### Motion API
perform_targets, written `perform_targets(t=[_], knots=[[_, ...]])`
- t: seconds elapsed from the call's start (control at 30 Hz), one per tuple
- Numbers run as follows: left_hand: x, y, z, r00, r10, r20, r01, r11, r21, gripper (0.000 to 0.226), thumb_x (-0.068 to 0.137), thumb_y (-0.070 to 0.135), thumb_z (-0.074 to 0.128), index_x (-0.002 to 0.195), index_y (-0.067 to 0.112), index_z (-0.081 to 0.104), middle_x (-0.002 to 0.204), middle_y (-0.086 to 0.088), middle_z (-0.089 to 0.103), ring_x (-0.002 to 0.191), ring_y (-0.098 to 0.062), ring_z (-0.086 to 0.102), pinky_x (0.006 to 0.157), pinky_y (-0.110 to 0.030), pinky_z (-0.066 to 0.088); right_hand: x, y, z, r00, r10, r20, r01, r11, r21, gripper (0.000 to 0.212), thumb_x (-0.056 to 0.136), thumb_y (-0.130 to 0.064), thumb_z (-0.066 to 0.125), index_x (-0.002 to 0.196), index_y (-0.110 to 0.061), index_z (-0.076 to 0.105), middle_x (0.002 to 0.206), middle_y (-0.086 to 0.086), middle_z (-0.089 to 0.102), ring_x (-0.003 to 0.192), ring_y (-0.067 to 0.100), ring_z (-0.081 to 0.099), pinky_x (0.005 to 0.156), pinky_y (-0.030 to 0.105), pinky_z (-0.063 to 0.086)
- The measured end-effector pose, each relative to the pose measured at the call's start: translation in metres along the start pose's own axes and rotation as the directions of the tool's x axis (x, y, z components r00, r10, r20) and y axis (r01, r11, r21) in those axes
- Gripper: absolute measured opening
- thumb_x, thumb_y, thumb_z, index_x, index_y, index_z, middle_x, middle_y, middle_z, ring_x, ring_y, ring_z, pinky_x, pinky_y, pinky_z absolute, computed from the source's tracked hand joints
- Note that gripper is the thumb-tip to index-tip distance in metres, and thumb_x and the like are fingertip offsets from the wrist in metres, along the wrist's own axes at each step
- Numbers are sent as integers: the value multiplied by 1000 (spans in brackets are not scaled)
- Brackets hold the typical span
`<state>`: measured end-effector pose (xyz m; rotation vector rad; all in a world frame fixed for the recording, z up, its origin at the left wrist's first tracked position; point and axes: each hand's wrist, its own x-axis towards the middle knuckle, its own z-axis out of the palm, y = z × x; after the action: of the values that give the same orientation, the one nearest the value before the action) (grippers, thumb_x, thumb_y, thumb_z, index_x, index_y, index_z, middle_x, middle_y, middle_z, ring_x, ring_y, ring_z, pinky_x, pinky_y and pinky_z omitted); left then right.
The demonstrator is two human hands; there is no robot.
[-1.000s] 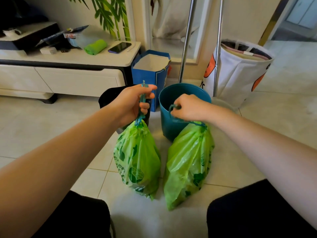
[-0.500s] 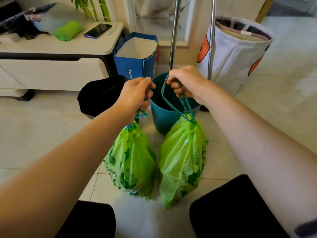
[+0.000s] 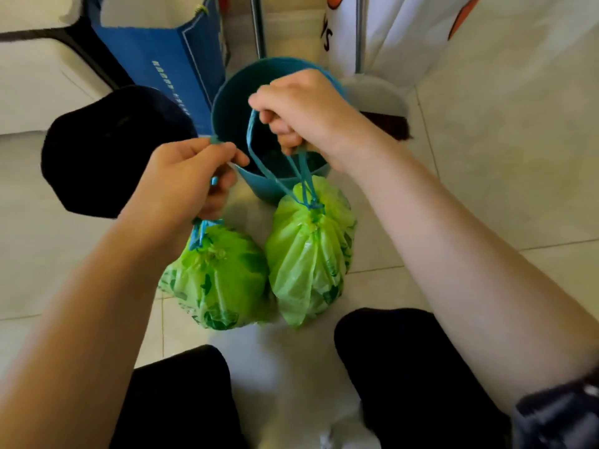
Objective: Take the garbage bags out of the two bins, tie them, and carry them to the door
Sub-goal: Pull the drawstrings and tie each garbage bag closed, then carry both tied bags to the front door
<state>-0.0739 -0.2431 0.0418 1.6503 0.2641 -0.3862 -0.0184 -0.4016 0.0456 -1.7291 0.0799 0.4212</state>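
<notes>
A home: tiled floor [image 3: 505,176], laundry hamper [image 3: 405,34].

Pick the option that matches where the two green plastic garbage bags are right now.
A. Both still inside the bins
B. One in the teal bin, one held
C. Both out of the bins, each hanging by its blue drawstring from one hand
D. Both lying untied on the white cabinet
C: the left hand grips the drawstring of the left green plastic garbage bag, the right hand that of the right green plastic garbage bag, both cinched shut, in front of the round teal plastic bin.

Two bags [image 3: 259,270] (side by side) before bins [image 3: 227,124]
</notes>
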Motion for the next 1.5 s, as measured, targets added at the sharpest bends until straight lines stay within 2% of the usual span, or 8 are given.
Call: perform_targets(t=[0.17,0.47,0.7,0.93,1.03,1.13,1.33,1.5], knots=[[5,2,22,990,-144,-11,144,989,21,27,94,16,50,69,11,58,44,3,36,32,-8,23,37,-13,19,-37,5,-15,997,74,38,-79,986,144,27,87,-6,53,61,-7,46,39,-4,38,36,10,29,44,24,24],[-38,21,54,953,-304,-10,297,926,232,25,89,10,54,64,8,57,38,4,40,27,-10,34,35,-17,28,-113,-19,-48,948,289,-136,-286,957,37,24,86,-22,57,63,-15,54,50,2,43,43,16,38,47,27,33],[-115,54,40,947,-318,-42,297,820,490,21,87,16,54,71,6,62,51,-5,60,63,-31,62,73,-51,56,-181,-49,-46,844,481,-237,-499,867,-19,15,79,-21,59,68,-11,57,60,13,48,56,21,45,59,34,35],[-173,99,25,914,-377,-152,405,828,388,22,88,14,50,69,11,62,55,-5,61,63,-25,59,77,-46,54,-249,-93,-39,763,543,-351,-513,839,183,25,76,-17,61,53,-14,53,40,-8,47,51,18,42,57,30,35],[-199,122,26,918,-387,-83,387,832,397,23,88,14,50,71,10,64,56,-6,62,59,-21,60,72,-40,53,-281,-111,-46,742,541,-395,-488,841,234,28,78,-19,60,51,-17,52,41,-9,47,52,19,43,59,33,36],[-223,148,40,919,-395,12,353,833,427,22,87,16,51,72,10,66,55,-4,65,55,-14,61,69,-37,52,-315,-130,-61,706,522,-479,-462,852,247,26,80,-21,60,63,-2,58,49,-4,52,52,15,46,61,32,38],[-257,212,103,917,-348,194,231,861,454,21,87,13,51,72,7,66,51,-1,65,55,-13,62,72,-40,54,-396,-173,-122,596,477,-647,-430,869,244,28,81,-21,60,70,5,59,55,4,56,38,-4,50,44,10,34],[-287,269,179,908,-266,323,92,880,465,27,88,10,50,67,10,66,49,0,61,52,-13,57,65,-36,52,-468,-204,-184,503,505,-702,-393,857,334,18,81,-19,60,68,-7,66,55,-5,64,55,10,58,62,26,48]])
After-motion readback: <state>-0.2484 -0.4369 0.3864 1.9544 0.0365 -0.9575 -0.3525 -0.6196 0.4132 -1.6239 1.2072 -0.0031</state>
